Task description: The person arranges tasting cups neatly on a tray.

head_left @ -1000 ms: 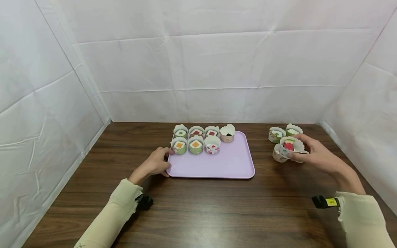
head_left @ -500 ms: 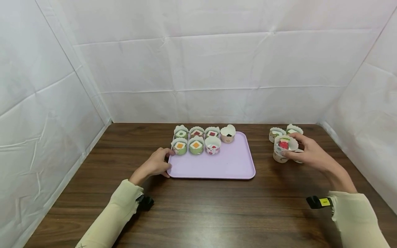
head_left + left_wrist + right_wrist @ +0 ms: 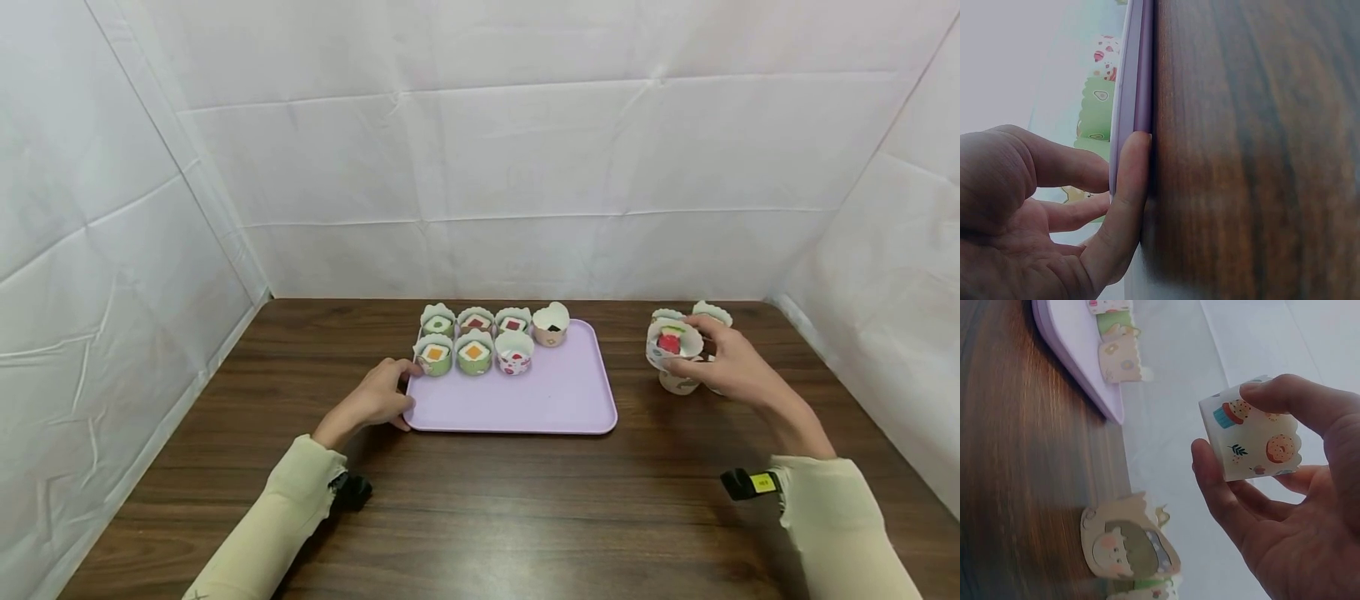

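Observation:
In the head view my left hand holds the left edge of a lilac tray. Its thumb and fingers meet the rim in the left wrist view. My right hand pinches a paper baking cup with a red and green piece inside. Cupcake and doughnut prints mark that cup's wall in the right wrist view. It is raised above the table, in front of other cups. Another cup shows just below it, partly hidden.
Several filled paper cups stand in two rows at the tray's back left. Right of the tray, more cups stand behind and beside my right hand. White sheeting walls in the brown wooden table.
My right hand has moved left with the baking cup, from over the right-hand group towards the tray. The left hand and the tray stay where they were.

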Action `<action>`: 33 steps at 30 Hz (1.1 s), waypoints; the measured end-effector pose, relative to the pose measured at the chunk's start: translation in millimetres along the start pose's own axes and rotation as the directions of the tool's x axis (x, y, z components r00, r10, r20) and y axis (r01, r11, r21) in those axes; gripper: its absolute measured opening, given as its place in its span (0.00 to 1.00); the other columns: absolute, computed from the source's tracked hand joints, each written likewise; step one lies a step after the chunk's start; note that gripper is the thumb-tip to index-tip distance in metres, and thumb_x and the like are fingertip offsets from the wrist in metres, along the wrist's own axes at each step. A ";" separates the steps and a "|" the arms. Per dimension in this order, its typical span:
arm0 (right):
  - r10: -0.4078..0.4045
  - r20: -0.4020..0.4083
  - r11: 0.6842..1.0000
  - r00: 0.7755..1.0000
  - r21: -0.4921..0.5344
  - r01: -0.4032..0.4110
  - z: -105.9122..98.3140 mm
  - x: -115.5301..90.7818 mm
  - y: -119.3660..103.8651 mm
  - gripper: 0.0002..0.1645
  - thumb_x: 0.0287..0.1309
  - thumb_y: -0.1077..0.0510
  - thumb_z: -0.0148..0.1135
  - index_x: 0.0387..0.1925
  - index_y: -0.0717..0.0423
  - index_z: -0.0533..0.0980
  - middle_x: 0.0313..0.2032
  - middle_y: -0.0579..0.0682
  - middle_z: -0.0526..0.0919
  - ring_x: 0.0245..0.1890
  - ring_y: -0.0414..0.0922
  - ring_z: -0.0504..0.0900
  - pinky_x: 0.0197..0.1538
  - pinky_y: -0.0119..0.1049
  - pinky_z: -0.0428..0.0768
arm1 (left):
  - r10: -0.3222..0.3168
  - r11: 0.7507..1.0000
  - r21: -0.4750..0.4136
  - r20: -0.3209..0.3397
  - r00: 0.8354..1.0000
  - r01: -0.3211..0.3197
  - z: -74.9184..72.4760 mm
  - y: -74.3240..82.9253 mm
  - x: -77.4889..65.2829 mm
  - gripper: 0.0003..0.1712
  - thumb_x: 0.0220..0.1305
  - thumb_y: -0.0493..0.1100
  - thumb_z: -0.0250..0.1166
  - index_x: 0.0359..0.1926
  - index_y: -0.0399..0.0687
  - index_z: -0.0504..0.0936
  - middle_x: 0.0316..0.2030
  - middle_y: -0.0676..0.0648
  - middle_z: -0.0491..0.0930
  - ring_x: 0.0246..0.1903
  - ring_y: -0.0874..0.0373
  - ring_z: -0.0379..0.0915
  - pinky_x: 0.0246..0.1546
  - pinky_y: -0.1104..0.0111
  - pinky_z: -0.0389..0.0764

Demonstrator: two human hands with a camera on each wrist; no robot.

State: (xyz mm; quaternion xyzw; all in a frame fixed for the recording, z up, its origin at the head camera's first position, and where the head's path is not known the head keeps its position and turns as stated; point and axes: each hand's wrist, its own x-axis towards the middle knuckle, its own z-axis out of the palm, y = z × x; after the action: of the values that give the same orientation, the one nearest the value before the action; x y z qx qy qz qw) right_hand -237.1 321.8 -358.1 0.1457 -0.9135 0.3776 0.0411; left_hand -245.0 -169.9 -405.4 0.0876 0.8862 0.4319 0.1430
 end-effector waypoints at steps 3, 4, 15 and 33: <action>-0.001 0.004 1.000 1.000 0.010 0.001 3.6 3.7 -4.1 0.34 0.62 0.57 0.72 0.64 0.66 0.70 0.51 0.61 0.79 0.40 0.27 0.78 0.38 0.22 0.81 | -0.006 1.000 0.000 -0.002 1.000 0.006 0.3 0.7 0.1 0.32 0.53 0.23 0.56 0.63 0.27 0.72 0.56 0.28 0.64 0.25 0.48 0.82 0.24 0.66 0.92; 0.001 0.007 1.000 1.000 0.010 -0.001 4.8 5.0 -5.7 0.35 0.62 0.57 0.71 0.65 0.66 0.70 0.52 0.60 0.79 0.41 0.27 0.78 0.39 0.22 0.81 | -0.008 1.000 0.001 -0.004 1.000 0.008 0.7 0.4 0.7 0.32 0.54 0.23 0.56 0.63 0.27 0.72 0.56 0.28 0.64 0.26 0.47 0.82 0.24 0.66 0.92; 0.004 0.014 1.000 1.000 -0.029 -0.004 25.6 26.4 -24.0 0.36 0.60 0.54 0.73 0.66 0.63 0.71 0.54 0.62 0.81 0.50 0.49 0.81 0.44 0.19 0.77 | -0.019 1.000 0.003 -0.018 1.000 0.020 0.3 -3.3 3.8 0.32 0.54 0.22 0.57 0.63 0.28 0.73 0.56 0.29 0.64 0.27 0.46 0.82 0.24 0.65 0.92; 0.006 0.040 0.999 0.999 -0.036 -0.005 69.4 53.6 -51.7 0.35 0.58 0.53 0.73 0.63 0.61 0.72 0.50 0.60 0.82 0.45 0.51 0.80 0.43 0.34 0.81 | -0.025 1.000 0.001 -0.010 1.000 0.025 1.4 -3.9 3.7 0.31 0.56 0.23 0.58 0.64 0.28 0.73 0.57 0.28 0.64 0.28 0.46 0.81 0.25 0.65 0.92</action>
State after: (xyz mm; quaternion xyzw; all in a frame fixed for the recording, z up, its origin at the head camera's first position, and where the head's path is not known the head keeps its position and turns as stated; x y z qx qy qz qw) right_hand -270.4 225.7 -362.5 0.1501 -0.9212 0.3582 0.0242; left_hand -248.2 -170.2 -409.9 0.0746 0.8881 0.4301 0.1441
